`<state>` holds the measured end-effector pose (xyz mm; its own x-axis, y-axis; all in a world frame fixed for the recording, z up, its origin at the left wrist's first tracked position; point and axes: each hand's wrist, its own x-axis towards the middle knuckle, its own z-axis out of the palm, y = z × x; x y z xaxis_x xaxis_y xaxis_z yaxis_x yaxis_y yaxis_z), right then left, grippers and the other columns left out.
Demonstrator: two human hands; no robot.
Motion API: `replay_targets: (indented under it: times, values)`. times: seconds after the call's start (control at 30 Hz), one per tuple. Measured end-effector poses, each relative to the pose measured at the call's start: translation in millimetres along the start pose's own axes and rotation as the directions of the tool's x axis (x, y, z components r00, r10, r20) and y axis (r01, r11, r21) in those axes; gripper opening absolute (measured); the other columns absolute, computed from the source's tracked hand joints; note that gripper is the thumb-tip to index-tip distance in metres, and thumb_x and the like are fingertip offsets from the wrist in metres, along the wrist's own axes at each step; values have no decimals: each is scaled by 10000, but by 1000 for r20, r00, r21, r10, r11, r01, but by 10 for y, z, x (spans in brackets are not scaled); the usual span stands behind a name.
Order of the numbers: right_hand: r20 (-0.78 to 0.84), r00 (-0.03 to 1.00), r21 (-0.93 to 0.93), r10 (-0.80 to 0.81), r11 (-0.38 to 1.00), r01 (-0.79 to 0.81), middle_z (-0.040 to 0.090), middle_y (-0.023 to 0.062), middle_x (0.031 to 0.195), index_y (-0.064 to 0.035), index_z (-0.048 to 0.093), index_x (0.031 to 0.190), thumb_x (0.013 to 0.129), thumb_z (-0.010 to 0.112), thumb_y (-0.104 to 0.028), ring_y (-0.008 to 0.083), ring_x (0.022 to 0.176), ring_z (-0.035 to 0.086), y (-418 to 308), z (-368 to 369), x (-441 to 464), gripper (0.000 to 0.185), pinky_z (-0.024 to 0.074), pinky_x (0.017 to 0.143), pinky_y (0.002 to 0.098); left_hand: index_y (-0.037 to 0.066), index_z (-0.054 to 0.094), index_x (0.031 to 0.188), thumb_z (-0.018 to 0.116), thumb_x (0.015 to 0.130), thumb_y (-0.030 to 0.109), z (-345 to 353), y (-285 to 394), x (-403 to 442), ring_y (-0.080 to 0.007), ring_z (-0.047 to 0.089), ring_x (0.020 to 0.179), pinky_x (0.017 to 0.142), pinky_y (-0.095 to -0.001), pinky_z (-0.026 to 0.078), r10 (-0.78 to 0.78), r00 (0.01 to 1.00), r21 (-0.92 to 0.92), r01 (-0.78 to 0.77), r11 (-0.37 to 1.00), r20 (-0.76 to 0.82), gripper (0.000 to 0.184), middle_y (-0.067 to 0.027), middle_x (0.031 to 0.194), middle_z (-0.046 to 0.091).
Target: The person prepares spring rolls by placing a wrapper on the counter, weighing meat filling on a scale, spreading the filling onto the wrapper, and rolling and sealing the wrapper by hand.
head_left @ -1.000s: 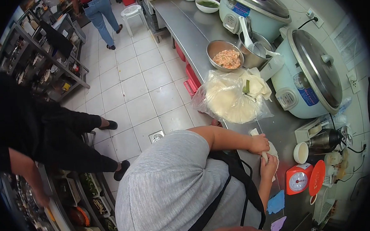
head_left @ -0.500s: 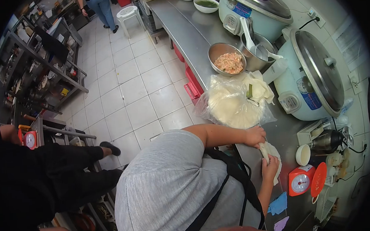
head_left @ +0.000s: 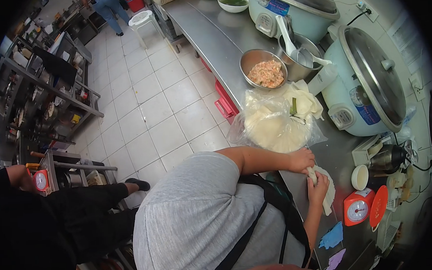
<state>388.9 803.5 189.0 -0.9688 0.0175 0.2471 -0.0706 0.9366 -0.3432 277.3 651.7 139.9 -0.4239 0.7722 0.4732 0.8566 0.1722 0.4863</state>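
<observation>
My left hand (head_left: 302, 160) has its fingers closed on the upper end of a pale rolled wrapper (head_left: 312, 175) over the steel counter. Just below it, my right hand (head_left: 318, 189) pinches the same roll from the other side. A flat white wrapper sheet (head_left: 330, 192) lies beside and partly under my right hand. Above my left hand, a plastic bag (head_left: 267, 125) holds a stack of pale round wrappers, with some folded ones on top. A metal bowl (head_left: 246, 60) of pinkish minced filling stands beyond the bag.
Two large rice cookers (head_left: 343, 91) line the wall, near a metal pot (head_left: 296, 72) with utensils. A red scale (head_left: 357, 207), red lid (head_left: 379, 206) and small white bowl (head_left: 360, 178) sit to the right. A person in black (head_left: 30, 218) stands at left; another person (head_left: 108, 11) is farther off.
The view has shifted slightly. My hands stay at the roll, with small finger movements. The person in black has moved, bringing a hand near a second red scale, and the far person has moved farther away.
</observation>
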Motion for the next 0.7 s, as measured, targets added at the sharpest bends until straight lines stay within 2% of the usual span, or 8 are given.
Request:
replay_targets:
  times: [0.13, 0.23, 0.33, 0.37, 0.47, 0.67, 0.7]
  values:
    - [-16, 999, -19, -40, 999, 40, 540, 128, 960, -44, 594, 1014, 678, 676, -128, 317, 911, 490, 84, 26, -43, 355, 396, 808, 408, 139, 608, 881, 696, 639, 304, -29, 25, -7, -232, 477, 941, 780, -363, 347, -1, 1000, 12, 1, 1000, -12, 306, -38, 925, 532]
    - [60, 998, -67, -15, 998, 19, 537, 143, 971, -30, 588, 1024, 700, 665, -135, 323, 917, 489, 241, -140, -153, 349, 393, 825, 397, 144, 630, 852, 701, 620, 322, -31, 42, -5, -241, 496, 928, 777, -369, 375, -29, 999, 30, 30, 999, -34, 301, -42, 894, 547]
    - [42, 999, -96, -14, 995, 18, 537, 125, 968, -55, 596, 1028, 690, 678, -158, 309, 919, 486, 549, -296, -414, 363, 387, 818, 412, 141, 632, 842, 701, 616, 327, -35, 75, -4, -249, 505, 905, 760, -380, 383, -71, 997, 50, 73, 996, -36, 301, -50, 879, 548]
    - [53, 999, -92, 11, 996, -6, 536, 125, 970, -56, 596, 1030, 694, 677, -160, 310, 923, 486, 634, -356, -508, 361, 388, 820, 412, 138, 620, 823, 696, 608, 327, 3, 76, -19, -259, 506, 867, 737, -392, 374, -46, 993, 58, 53, 997, -107, 297, -45, 857, 541]
    - [67, 997, -65, 41, 997, -36, 537, 129, 973, -54, 595, 1031, 704, 673, -167, 317, 931, 489, 870, -514, -711, 354, 391, 827, 413, 141, 623, 807, 675, 612, 346, -31, 175, -46, -257, 495, 866, 733, -401, 368, -81, 980, 97, 99, 990, -180, 287, -45, 855, 538]
    - [-7, 995, 14, -104, 994, 104, 557, 172, 947, -41, 588, 999, 702, 671, -183, 361, 915, 512, 1145, -511, -810, 339, 416, 808, 430, 103, 609, 747, 633, 600, 385, -43, 557, 51, -290, 464, 868, 733, -421, 352, -325, 924, 265, 370, 890, -198, 319, -105, 865, 516]
    - [-11, 995, -15, -97, 995, 97, 561, 157, 924, -45, 593, 969, 690, 673, -176, 354, 885, 518, 1167, -490, -808, 319, 426, 771, 425, 95, 613, 795, 644, 600, 359, 29, 619, 73, -299, 464, 899, 749, -424, 351, -287, 923, 332, 364, 870, -258, 329, -118, 912, 515]
